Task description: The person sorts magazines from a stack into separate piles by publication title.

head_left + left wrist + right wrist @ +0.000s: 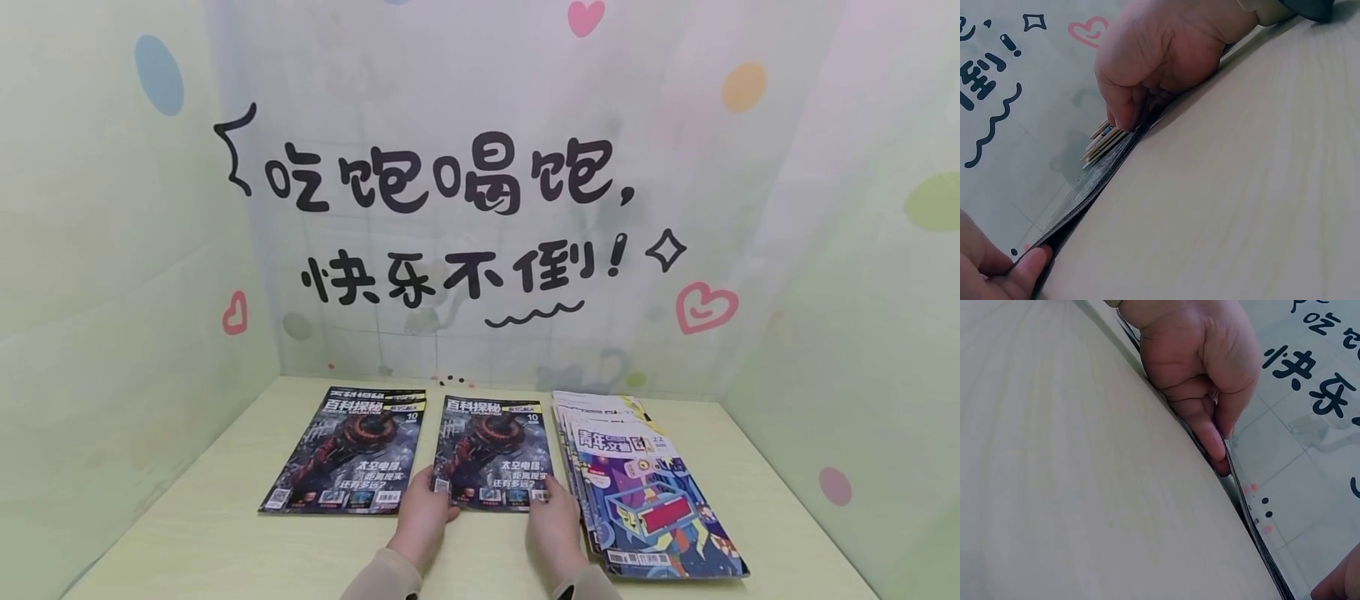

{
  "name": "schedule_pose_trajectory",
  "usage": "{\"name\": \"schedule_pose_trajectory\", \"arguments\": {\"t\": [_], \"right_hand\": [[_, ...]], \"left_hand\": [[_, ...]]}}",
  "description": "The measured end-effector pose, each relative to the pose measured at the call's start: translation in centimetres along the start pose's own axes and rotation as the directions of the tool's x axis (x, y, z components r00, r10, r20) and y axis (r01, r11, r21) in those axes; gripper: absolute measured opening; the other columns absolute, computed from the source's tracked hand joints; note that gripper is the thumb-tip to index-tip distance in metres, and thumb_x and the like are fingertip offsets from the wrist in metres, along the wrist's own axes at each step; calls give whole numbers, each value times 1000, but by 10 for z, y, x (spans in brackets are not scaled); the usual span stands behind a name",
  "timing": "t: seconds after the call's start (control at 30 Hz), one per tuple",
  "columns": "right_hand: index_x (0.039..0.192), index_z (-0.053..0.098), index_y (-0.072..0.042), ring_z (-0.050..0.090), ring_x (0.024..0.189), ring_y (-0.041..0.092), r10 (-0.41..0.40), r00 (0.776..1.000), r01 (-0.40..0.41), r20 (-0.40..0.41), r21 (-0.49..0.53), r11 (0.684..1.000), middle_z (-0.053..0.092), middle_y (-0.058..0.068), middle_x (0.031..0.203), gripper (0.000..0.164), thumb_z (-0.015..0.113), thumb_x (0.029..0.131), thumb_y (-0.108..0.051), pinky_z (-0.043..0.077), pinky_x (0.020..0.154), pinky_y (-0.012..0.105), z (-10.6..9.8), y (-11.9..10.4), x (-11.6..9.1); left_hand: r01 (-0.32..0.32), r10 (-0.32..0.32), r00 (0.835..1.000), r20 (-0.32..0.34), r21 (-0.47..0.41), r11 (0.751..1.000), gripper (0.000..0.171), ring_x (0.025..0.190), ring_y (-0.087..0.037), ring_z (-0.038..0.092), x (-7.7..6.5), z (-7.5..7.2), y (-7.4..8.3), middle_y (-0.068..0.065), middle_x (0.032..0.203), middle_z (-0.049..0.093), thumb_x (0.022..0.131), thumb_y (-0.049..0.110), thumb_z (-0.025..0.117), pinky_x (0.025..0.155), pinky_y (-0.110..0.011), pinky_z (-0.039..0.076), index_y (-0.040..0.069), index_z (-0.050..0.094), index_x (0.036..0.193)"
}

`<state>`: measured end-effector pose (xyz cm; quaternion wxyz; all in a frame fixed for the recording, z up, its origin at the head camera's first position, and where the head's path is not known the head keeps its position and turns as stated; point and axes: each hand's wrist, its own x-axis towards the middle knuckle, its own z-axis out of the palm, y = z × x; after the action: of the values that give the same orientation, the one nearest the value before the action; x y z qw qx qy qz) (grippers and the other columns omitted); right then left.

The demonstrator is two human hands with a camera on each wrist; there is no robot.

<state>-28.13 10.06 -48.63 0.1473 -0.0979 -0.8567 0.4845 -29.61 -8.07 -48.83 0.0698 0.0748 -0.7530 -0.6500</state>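
Observation:
A dark-covered magazine with a red machine on its cover lies between two other groups of magazines. My left hand pinches its near left corner, and my right hand grips the near right corner. Seen from the left wrist, the right hand holds the magazine's edge, which is lifted a little off the tabletop. In the right wrist view, fingers of the left hand reach under that edge with the thumb above.
To the left lie matching magazines, slightly offset over one another. An overlapping pile of magazines with a colourful top cover is close beside the right hand. The pale wooden table is enclosed by printed fabric walls.

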Motion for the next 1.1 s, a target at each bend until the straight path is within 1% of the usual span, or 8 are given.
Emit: {"name": "schedule_pose_trajectory", "arguments": {"t": [0.1, 0.2, 0.3, 0.53, 0.7, 0.8, 0.97, 1.1], "right_hand": [[129, 50, 14, 40, 125, 51, 0, 1000, 0, -2, 1, 1000, 48, 32, 133, 49, 53, 82, 2, 31, 106, 58, 0, 0, -1], [130, 49, 14, 40, 125, 51, -1, 1000, 1, -1, 11, 1000, 47, 33, 133, 50, 53, 82, 1, 32, 106, 58, -1, 0, -1], [132, 46, 15, 38, 127, 50, 13, 1000, -13, 4, 41, 999, 44, 34, 135, 51, 52, 84, 0, 30, 107, 58, -1, 1, -1], [136, 38, 17, 32, 131, 50, 62, 998, -61, -2, 181, 982, 38, 36, 139, 53, 50, 88, -1, 25, 109, 59, -2, 3, 1], [139, 28, 20, 20, 135, 51, 121, 991, -130, 47, 351, 927, 26, 39, 144, 61, 52, 85, 3, 17, 112, 58, -5, 5, 2], [138, 27, 22, 20, 135, 52, 143, 988, -156, 62, 425, 891, 24, 41, 143, 64, 54, 82, 6, 17, 112, 57, -5, 5, 4], [137, 26, 23, 30, 131, 52, 176, 982, -187, 68, 470, 862, 27, 44, 139, 68, 55, 77, 10, 27, 109, 56, -5, 4, 6], [136, 27, 24, 33, 129, 53, 185, 980, -198, 73, 457, 867, 30, 45, 137, 69, 55, 75, 10, 31, 108, 56, -7, 3, 5]], "left_hand": [[18, -16, 1000, 14, -139, 990, 56, 91, -29, 62, -1, 1, -1, -40, 137, 34, 86, -13, 37, 72, -32, 58, -16, 27, 141], [40, -34, 999, 29, -265, 963, 57, 97, -33, 60, -2, 1, 0, -40, 140, 31, 85, -15, 33, 76, -34, 57, -18, 24, 141], [57, -47, 998, 36, -320, 946, 56, 97, -33, 60, -3, 0, 0, -40, 139, 32, 85, -16, 33, 77, -35, 57, -19, 23, 140], [73, -64, 997, 37, -336, 939, 56, 91, -29, 60, -2, -1, 1, -42, 137, 32, 85, -17, 31, 76, -33, 57, -21, 20, 140], [75, -68, 997, 35, -338, 938, 58, 90, -29, 61, -2, -2, 1, -43, 136, 30, 85, -15, 32, 74, -33, 57, -21, 17, 140], [84, -73, 996, 44, -336, 938, 60, 88, -27, 60, -2, -4, 2, -43, 135, 31, 84, -14, 33, 74, -33, 57, -19, 15, 141], [100, -75, 993, 87, -330, 939, 63, 89, -27, 59, -1, -8, 3, -42, 135, 29, 84, -13, 33, 74, -33, 57, -18, 10, 142], [98, -74, 992, 98, -278, 956, 65, 99, -33, 56, 1, -8, 1, -41, 140, 25, 84, -14, 33, 74, -33, 57, -16, 11, 145]]}}
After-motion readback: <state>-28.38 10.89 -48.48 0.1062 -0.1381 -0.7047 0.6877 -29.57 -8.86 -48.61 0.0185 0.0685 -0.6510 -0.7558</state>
